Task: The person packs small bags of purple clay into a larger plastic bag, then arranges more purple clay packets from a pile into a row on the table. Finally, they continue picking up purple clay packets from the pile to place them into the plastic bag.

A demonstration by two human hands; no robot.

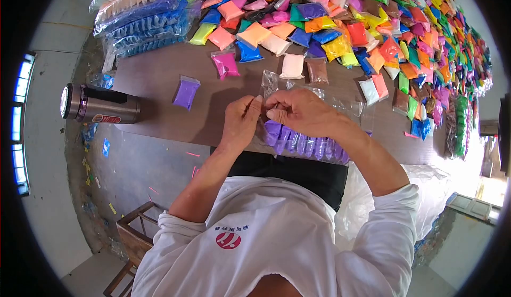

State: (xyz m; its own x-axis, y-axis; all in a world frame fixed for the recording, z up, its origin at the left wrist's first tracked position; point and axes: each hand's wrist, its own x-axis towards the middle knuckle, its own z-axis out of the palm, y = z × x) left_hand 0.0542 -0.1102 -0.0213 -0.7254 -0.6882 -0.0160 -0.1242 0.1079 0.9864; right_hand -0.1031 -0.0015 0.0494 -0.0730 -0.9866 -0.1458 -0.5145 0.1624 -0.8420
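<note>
A clear plastic bag point(303, 149) lies at the table's near edge with a row of several small purple packets point(314, 147) inside. My left hand point(242, 118) is closed, thumb and fingers pinching the left end of this bag. Right beside it, my right hand point(301, 110) reaches across the top of the bag with curled fingers, gripping the plastic near the same end. The exact pinch point is partly hidden by the fingers. One loose purple packet point(186, 92) lies on the table to the left of my hands.
A steel thermos point(101, 104) lies on its side at the table's left. Stacked bags of blue packets point(151, 30) stand at the back left. A large heap of multicoloured packets point(372, 14) covers the back and right. A wooden stool point(136, 225) stands at lower left.
</note>
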